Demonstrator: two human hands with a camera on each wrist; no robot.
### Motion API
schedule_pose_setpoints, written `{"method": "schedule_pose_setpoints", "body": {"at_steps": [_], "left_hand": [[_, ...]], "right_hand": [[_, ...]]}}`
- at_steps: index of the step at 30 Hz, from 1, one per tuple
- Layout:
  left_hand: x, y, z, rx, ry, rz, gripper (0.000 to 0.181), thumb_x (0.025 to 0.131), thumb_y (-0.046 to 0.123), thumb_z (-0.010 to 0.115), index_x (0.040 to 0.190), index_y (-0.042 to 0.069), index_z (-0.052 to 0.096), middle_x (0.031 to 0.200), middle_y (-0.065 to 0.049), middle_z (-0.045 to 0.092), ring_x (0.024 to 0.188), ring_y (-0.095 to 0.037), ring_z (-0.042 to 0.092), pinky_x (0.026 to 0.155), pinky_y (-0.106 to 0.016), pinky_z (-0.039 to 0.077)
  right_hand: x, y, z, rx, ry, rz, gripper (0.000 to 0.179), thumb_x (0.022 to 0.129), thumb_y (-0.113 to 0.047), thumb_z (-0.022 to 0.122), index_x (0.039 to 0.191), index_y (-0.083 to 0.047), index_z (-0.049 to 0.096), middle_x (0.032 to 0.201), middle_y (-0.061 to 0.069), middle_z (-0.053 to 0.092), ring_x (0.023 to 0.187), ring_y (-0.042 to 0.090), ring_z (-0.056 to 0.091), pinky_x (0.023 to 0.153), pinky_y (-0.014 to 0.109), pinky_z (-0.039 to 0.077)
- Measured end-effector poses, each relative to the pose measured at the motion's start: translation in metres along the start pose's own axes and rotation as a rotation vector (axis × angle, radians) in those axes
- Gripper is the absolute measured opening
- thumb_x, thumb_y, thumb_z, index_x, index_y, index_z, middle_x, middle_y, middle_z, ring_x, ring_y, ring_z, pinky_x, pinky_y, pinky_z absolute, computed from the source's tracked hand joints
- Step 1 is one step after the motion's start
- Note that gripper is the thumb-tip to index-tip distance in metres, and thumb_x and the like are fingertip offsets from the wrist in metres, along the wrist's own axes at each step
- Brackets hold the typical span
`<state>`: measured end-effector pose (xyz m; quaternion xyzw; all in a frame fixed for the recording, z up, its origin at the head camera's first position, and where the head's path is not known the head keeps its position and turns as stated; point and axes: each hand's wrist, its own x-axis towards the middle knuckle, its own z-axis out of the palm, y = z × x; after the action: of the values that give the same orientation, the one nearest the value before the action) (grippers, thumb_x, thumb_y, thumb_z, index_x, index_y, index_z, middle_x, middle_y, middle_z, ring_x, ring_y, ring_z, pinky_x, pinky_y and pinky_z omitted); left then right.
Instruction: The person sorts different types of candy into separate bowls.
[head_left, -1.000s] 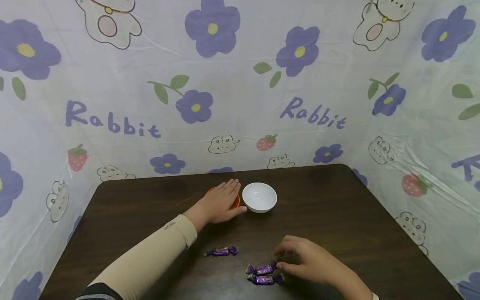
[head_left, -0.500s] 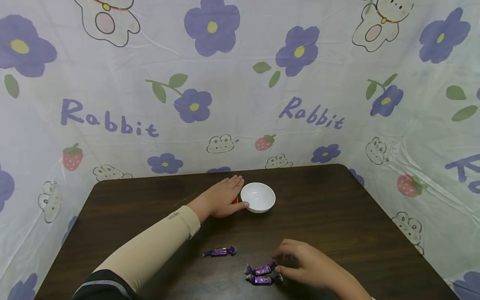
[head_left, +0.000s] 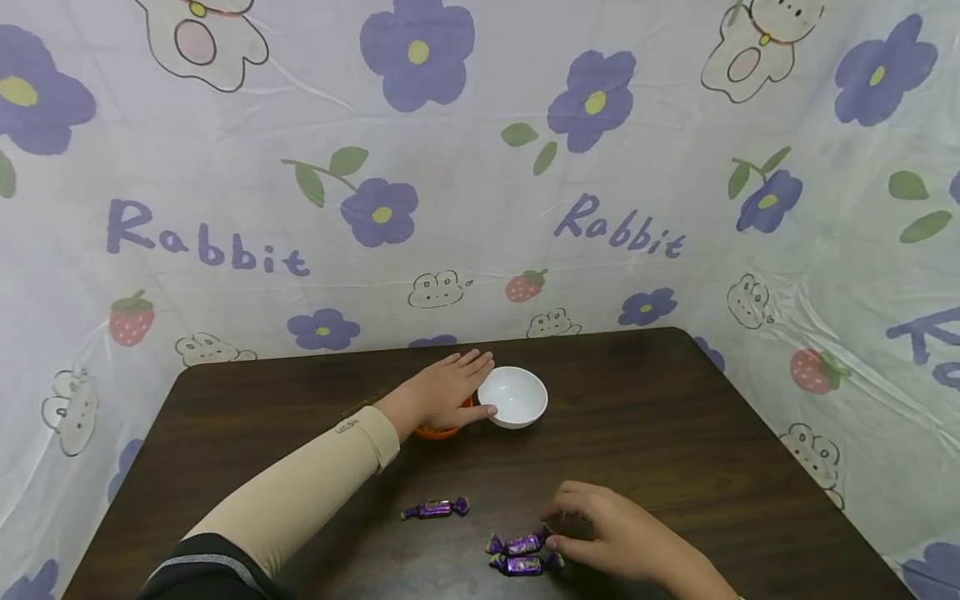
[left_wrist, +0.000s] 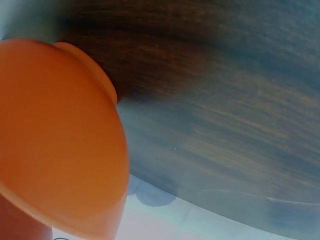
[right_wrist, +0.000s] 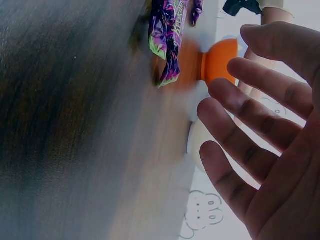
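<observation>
My left hand (head_left: 444, 392) lies palm down over an orange bowl (head_left: 438, 433), its fingers straight and its thumb reaching across the white bowl's rim in the head view. Whether the palm touches the orange bowl is hidden. The left wrist view shows the side and foot of the orange bowl (left_wrist: 60, 130). Next to it stands the white bowl (head_left: 517, 402). My right hand (head_left: 611, 533), loosely bent, hovers beside two purple wrapped candies (head_left: 522, 544) lying close together. In the right wrist view its fingers (right_wrist: 240, 130) are spread, with nothing held. Another purple candy (head_left: 435, 508) lies further left.
A dark wood table (head_left: 675, 433) carries everything. Behind and to the right hangs a pale cloth (head_left: 465, 192) printed with flowers and rabbits, close to the table's far edge. The left forearm stretches across the table's left half.
My left hand has shifted slightly to the right over the orange bowl, its thumb now overlapping the white bowl. The right hand stays beside the candies. The head view has turned a little.
</observation>
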<state>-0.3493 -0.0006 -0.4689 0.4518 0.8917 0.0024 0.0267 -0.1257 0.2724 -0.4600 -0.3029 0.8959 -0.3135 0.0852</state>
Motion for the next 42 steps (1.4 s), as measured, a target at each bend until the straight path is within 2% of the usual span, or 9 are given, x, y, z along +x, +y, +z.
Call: {"method": "schedule_pose_setpoints", "body": {"at_steps": [13, 20, 27, 36, 42], "left_hand": [[0.0021, -0.0022, 0.0033, -0.013, 0.011, 0.049, 0.088, 0.107, 0.069, 0.038, 0.171, 0.011, 0.019, 0.179, -0.007, 0.017, 0.166, -0.032, 0.018, 0.136, -0.051, 0.015], [0.0038, -0.0013, 0.005, -0.012, -0.012, 0.059, 0.088, 0.108, 0.067, 0.038, 0.171, 0.009, 0.019, 0.179, -0.007, 0.015, 0.166, -0.033, 0.018, 0.135, -0.052, 0.018], [0.0038, 0.0005, 0.0045, 0.012, -0.004, 0.061, 0.091, 0.107, 0.069, 0.036, 0.17, 0.006, 0.018, 0.179, -0.009, 0.014, 0.166, -0.032, 0.019, 0.136, -0.05, 0.018], [0.0045, 0.0018, 0.0064, 0.02, -0.007, 0.075, 0.088, 0.108, 0.065, 0.037, 0.169, 0.003, 0.021, 0.178, -0.011, 0.017, 0.166, -0.031, 0.02, 0.135, -0.049, 0.02], [0.0045, 0.0028, 0.0057, 0.023, 0.0, 0.075, 0.088, 0.108, 0.065, 0.037, 0.169, 0.002, 0.022, 0.178, -0.014, 0.02, 0.165, -0.032, 0.021, 0.135, -0.05, 0.02]], "right_hand": [[0.0, -0.0024, 0.0023, -0.013, -0.015, 0.001, 0.021, 0.103, -0.031, 0.072, 0.119, -0.018, 0.076, 0.107, -0.008, 0.069, 0.098, 0.005, 0.065, 0.084, 0.03, 0.061], [0.0005, -0.0028, 0.0028, 0.007, -0.023, -0.002, 0.022, 0.104, -0.034, 0.071, 0.119, -0.019, 0.076, 0.106, -0.007, 0.068, 0.087, 0.008, 0.062, 0.074, 0.023, 0.056], [0.0001, -0.0026, 0.0039, -0.001, -0.019, -0.003, 0.022, 0.104, -0.034, 0.07, 0.12, -0.019, 0.076, 0.107, -0.008, 0.068, 0.095, 0.006, 0.063, 0.081, 0.029, 0.059], [-0.0001, -0.0032, 0.0055, 0.009, -0.034, 0.008, 0.024, 0.103, -0.032, 0.072, 0.123, -0.019, 0.075, 0.111, -0.007, 0.07, 0.096, 0.007, 0.065, 0.083, 0.03, 0.06], [0.0006, -0.0043, 0.0083, -0.016, -0.044, -0.018, 0.02, 0.099, -0.031, 0.077, 0.116, -0.021, 0.076, 0.11, -0.009, 0.07, 0.095, 0.003, 0.065, 0.083, 0.026, 0.059]]}}
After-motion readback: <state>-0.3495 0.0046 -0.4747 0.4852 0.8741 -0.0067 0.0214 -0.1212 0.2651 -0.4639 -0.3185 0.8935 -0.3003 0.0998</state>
